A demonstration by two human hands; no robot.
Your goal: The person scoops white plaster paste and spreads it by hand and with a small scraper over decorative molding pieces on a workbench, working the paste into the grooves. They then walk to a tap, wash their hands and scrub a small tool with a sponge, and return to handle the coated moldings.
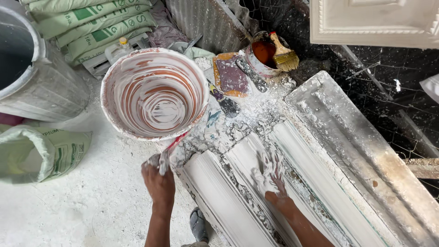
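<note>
- The right hand [270, 176], coated in white plaster, lies flat with fingers spread in a groove of the long mould [320, 183] that fills the lower right of the frame; it grips nothing and presses straight on the wet surface.
- The left hand [157, 176], at lower centre, is closed around the thin red handle [176, 141] of the bucket [154, 93], just below the bucket's rim.
- The bucket sits at upper centre, tilted so its mouth faces the camera; its inside shows only swirls of white over red-brown, so it looks nearly emptied.
- The mould carries several parallel white ridges with rough, patchy plaster between them (the far edge is grey and crusted).
- Above the mould, at upper centre, lie a spatula [225, 101], a flat purple pad [231, 75] and a tin of brown liquid [261, 54] with a brush [284, 56] resting across it.
- Sacks [91, 25] are stacked at upper left, a grey drum [32, 77] stands at the left edge, and an open bag [32, 153] sits at middle left on the powdery floor [91, 206].
- My reading: the step in hand is spreading plaster by hand along the mould's grooves.
- The next move likely calls for even pressure along each channel, filling the bare patches without dragging plaster off the ridges.
</note>
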